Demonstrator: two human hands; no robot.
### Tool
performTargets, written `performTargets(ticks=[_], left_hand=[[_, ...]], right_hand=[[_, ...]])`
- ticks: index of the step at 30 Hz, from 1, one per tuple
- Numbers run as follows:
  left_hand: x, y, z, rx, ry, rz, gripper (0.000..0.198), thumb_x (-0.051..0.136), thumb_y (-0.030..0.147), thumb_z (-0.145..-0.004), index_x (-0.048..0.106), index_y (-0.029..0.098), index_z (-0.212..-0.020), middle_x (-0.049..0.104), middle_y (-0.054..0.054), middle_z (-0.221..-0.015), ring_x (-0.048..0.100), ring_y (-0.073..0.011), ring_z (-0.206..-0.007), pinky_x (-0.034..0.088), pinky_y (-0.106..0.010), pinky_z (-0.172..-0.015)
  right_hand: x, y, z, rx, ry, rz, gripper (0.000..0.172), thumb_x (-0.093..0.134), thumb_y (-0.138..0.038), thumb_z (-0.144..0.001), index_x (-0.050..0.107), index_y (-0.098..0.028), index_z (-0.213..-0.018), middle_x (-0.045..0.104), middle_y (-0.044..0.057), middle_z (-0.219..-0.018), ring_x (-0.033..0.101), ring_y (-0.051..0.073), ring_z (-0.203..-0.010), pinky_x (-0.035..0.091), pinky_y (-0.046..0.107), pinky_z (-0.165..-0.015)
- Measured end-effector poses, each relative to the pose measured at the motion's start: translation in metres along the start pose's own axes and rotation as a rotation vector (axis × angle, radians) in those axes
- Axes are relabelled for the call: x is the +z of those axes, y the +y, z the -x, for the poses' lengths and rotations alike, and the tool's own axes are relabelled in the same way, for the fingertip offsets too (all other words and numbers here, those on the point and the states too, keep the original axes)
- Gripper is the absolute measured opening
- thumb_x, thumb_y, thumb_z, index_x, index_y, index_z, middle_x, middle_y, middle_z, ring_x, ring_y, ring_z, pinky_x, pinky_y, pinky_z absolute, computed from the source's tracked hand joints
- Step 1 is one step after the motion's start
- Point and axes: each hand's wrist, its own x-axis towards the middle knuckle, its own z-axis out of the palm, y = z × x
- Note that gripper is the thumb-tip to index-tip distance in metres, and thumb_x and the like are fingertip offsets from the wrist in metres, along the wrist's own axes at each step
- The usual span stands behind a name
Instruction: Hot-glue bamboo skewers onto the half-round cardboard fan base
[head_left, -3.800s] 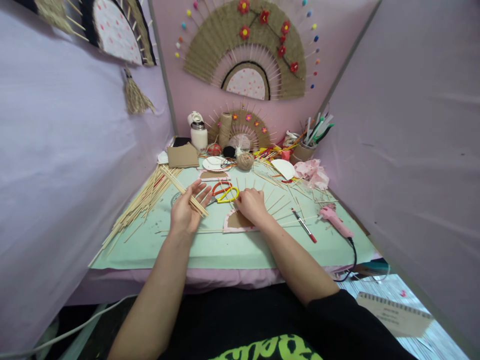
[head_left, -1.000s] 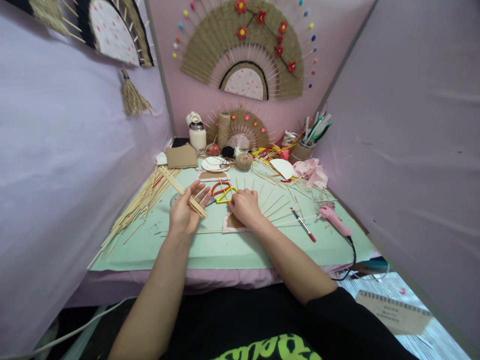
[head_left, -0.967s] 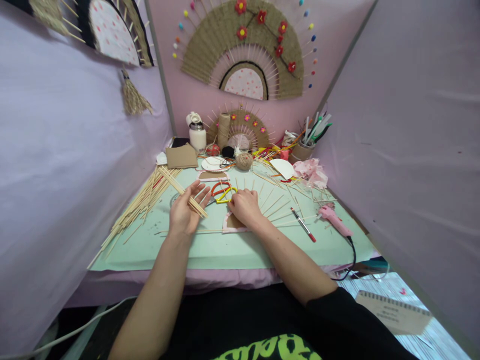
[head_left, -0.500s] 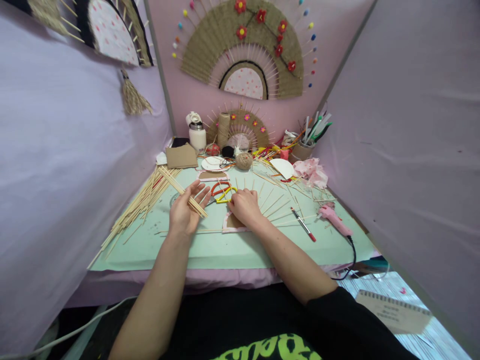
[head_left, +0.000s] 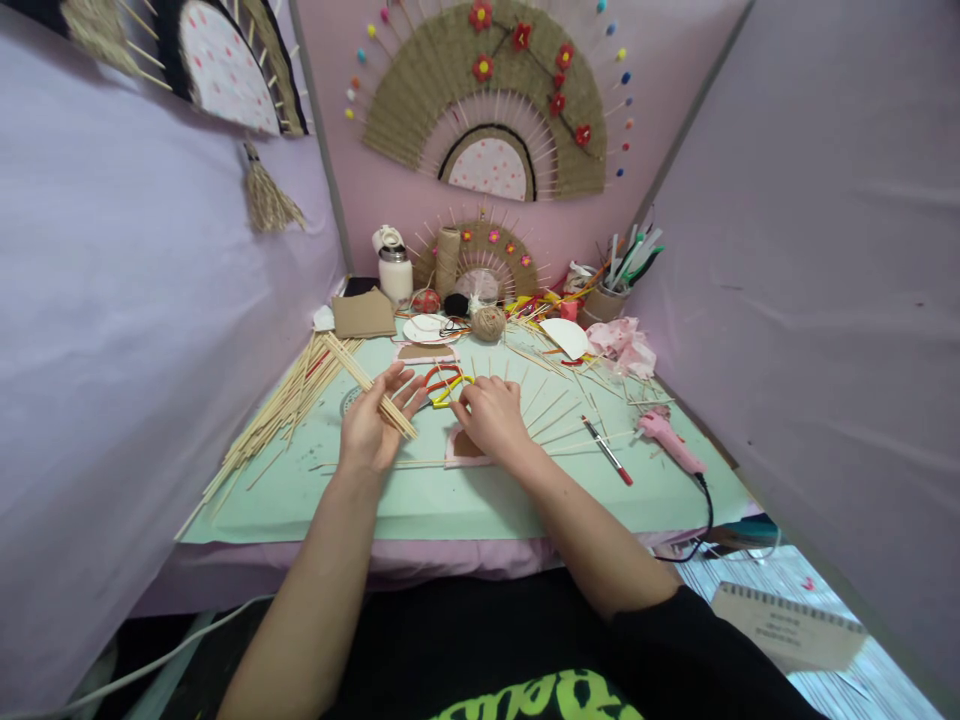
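A bundle of thin wooden sticks (head_left: 397,417) lies slantwise across the palm of my left hand (head_left: 369,428), held by the thumb while the fingers extend. My right hand (head_left: 493,418) is closed, fingertips bent down over a half-round cardboard piece (head_left: 466,446) with a pink edge, covering much of it. What the fingertips pinch is hidden. Several sticks (head_left: 556,404) fan out from that cardboard to the right and the back. Between my hands, just behind them, are scissors (head_left: 444,378) with red and yellow handles.
Loose sticks (head_left: 277,410) pile up at the left. A red-tipped pen (head_left: 607,452) and a pink glue gun (head_left: 671,442) with a black cord lie at the right. Farther back are a twine ball (head_left: 488,323), a white bottle (head_left: 395,272) and cardboard sheets (head_left: 364,313).
My right hand has shifted very slightly, its fingertips still over the cardboard. The left hand keeps its bundle of sticks and has barely moved to the right.
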Motion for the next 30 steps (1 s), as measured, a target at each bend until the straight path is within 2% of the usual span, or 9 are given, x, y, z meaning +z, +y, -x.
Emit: performTargets(ticks=[3, 7, 11, 14, 16, 19, 23, 26, 30], left_hand=[[0.0, 0.0, 0.003, -0.138, -0.145, -0.056, 0.029, 0.047, 0.026, -0.098, 0.072, 0.016, -0.109, 0.07, -0.012, -0.116, 0.07, -0.0207, -0.1, 0.059, -0.035, -0.086], [0.0, 0.0, 0.007, -0.263, -0.322, -0.106, 0.03, 0.052, 0.027, -0.097, 0.069, 0.017, -0.119, 0.066, -0.014, -0.129, 0.07, -0.0216, -0.099, 0.06, -0.032, -0.08], [-0.002, 0.0, 0.009, -0.282, -0.394, -0.107, 0.031, 0.056, 0.028, -0.096, 0.066, 0.019, -0.125, 0.063, -0.011, -0.136, 0.068, -0.0225, -0.107, 0.059, -0.033, -0.085], [-0.003, 0.0, 0.01, -0.281, -0.406, -0.118, 0.033, 0.053, 0.03, -0.098, 0.064, 0.021, -0.128, 0.062, -0.012, -0.136, 0.068, -0.0225, -0.107, 0.06, -0.033, -0.083], [-0.002, 0.0, 0.01, -0.286, -0.394, -0.124, 0.033, 0.051, 0.029, -0.099, 0.064, 0.022, -0.129, 0.063, -0.012, -0.134, 0.069, -0.0215, -0.104, 0.06, -0.032, -0.081], [0.001, 0.001, 0.009, -0.288, -0.326, -0.114, 0.032, 0.046, 0.029, -0.101, 0.065, 0.022, -0.127, 0.065, -0.012, -0.13, 0.07, -0.0216, -0.101, 0.06, -0.039, -0.087], [0.002, 0.002, 0.004, -0.12, -0.069, -0.022, 0.032, 0.04, 0.028, -0.102, 0.069, 0.019, -0.112, 0.068, -0.011, -0.119, 0.069, -0.0224, -0.106, 0.055, -0.048, -0.098], [0.001, 0.002, 0.0, -0.001, 0.039, 0.042, 0.032, 0.039, 0.028, -0.102, 0.07, 0.017, -0.103, 0.068, -0.011, -0.115, 0.068, -0.0219, -0.107, 0.052, -0.049, -0.102], [0.001, 0.001, -0.001, 0.011, 0.053, 0.058, 0.032, 0.04, 0.028, -0.102, 0.07, 0.016, -0.102, 0.069, -0.012, -0.112, 0.069, -0.0217, -0.106, 0.051, -0.048, -0.104]], right_hand=[[-0.011, -0.015, 0.011, -0.071, 0.012, -0.211, 0.028, 0.045, -0.036, -0.101, 0.07, -0.022, -0.099, 0.069, 0.007, -0.107, 0.056, 0.02, -0.105, 0.033, 0.031, -0.087], [-0.009, -0.028, 0.014, -0.107, -0.022, -0.529, 0.021, 0.05, -0.028, -0.099, 0.07, -0.02, -0.097, 0.071, 0.004, -0.101, 0.06, 0.015, -0.093, 0.037, 0.025, -0.08], [0.001, -0.028, 0.011, -0.065, -0.061, -0.712, 0.016, 0.057, -0.023, -0.093, 0.071, -0.018, -0.086, 0.071, 0.001, -0.084, 0.059, 0.013, -0.074, 0.037, 0.024, -0.07], [0.004, -0.027, 0.01, -0.042, -0.037, -0.761, 0.016, 0.059, -0.023, -0.091, 0.07, -0.018, -0.081, 0.068, -0.001, -0.075, 0.056, 0.012, -0.067, 0.036, 0.023, -0.067], [0.004, -0.028, 0.01, -0.035, -0.018, -0.775, 0.016, 0.059, -0.023, -0.091, 0.07, -0.018, -0.08, 0.068, -0.001, -0.074, 0.056, 0.011, -0.066, 0.037, 0.023, -0.066], [0.0, -0.024, 0.007, -0.026, 0.042, -0.746, 0.017, 0.056, -0.023, -0.092, 0.069, -0.018, -0.082, 0.069, 0.0, -0.079, 0.058, 0.012, -0.069, 0.038, 0.023, -0.068], [-0.007, -0.004, -0.006, 0.039, 0.105, -0.616, 0.019, 0.053, -0.024, -0.095, 0.07, -0.017, -0.089, 0.071, 0.003, -0.082, 0.059, 0.013, -0.073, 0.038, 0.022, -0.069], [-0.008, 0.011, -0.019, 0.046, -0.038, -0.415, 0.019, 0.055, -0.023, -0.093, 0.072, -0.017, -0.087, 0.073, 0.004, -0.083, 0.062, 0.014, -0.076, 0.038, 0.022, -0.069], [-0.003, 0.011, -0.03, -0.046, -0.219, -0.219, 0.017, 0.059, -0.021, -0.089, 0.075, -0.017, -0.083, 0.075, 0.005, -0.083, 0.064, 0.014, -0.079, 0.038, 0.021, -0.069]])
